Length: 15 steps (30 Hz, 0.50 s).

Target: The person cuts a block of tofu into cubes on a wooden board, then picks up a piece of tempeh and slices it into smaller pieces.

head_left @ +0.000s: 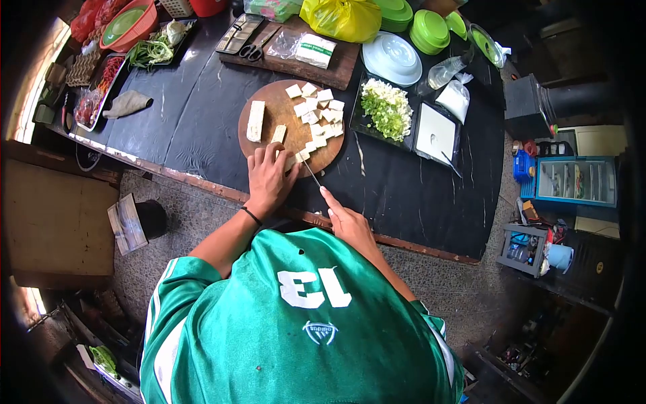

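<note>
On a round wooden cutting board (pixel 269 94) lies a group of white tofu cubes (pixel 315 111). A long tofu block (pixel 256 121) stands apart on its left side. My left hand (pixel 269 176) presses its bent fingers on a tofu strip (pixel 279 135) near the board's front edge. My right hand (pixel 346 219) is closed round the handle of a knife (pixel 312 174), mostly hidden by the fingers. Its blade tip meets the tofu just right of my left fingers.
Right of the board stand a tray of chopped green onions (pixel 385 109) and a tray of white powder or paste (pixel 435 133). Behind is a thick wooden board (pixel 289 60) with scissors (pixel 252 52) and a wrapped white package (pixel 314 51). A cloth (pixel 128 104) lies left.
</note>
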Tool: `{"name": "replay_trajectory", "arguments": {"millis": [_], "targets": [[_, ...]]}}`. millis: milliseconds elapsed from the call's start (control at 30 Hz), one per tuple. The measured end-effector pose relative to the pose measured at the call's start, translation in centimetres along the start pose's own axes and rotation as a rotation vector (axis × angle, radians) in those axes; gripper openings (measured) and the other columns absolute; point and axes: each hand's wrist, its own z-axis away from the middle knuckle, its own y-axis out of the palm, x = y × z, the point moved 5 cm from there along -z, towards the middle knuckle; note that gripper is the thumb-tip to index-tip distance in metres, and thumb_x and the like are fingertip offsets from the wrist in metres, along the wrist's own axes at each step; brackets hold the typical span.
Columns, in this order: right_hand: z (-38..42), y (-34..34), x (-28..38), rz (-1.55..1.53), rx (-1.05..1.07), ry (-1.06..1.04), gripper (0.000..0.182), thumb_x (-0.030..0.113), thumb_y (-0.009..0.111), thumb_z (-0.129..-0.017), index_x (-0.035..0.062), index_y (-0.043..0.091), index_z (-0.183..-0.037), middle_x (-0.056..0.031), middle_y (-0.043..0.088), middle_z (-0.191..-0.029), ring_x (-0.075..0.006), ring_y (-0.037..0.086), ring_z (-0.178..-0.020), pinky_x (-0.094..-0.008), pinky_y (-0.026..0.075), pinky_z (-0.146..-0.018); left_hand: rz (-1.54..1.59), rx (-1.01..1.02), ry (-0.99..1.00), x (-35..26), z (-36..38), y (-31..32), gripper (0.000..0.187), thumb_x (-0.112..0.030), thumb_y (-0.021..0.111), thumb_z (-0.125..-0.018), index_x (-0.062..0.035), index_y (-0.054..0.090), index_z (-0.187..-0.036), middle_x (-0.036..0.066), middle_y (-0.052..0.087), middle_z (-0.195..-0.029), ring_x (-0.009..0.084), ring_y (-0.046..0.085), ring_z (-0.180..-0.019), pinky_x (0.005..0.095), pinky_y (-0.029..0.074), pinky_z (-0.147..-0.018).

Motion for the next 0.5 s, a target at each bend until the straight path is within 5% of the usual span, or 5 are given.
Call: {"name": "replay_trajectory", "arguments": {"millis": [500], "targets": [[-0.8, 0.1, 1.3, 0.087, 0.104, 0.138, 0.064, 0.020, 0.058, -0.116, 0.0363, 0.043, -0.177, -0.0298, 0.078, -0.100, -0.0522, 0.078, -0.096, -0.0608, 0.060, -0.086, -0.014, -0.032, 0.036, 0.2, 0.2, 0.2, 0.031, -0.032, 0.086, -0.095, -0.0185, 0.078, -0.122, 0.004, 0.068, -0.131, 0.0301, 0.061, -0.120, 0.0460, 0.046, -0.101]]}}
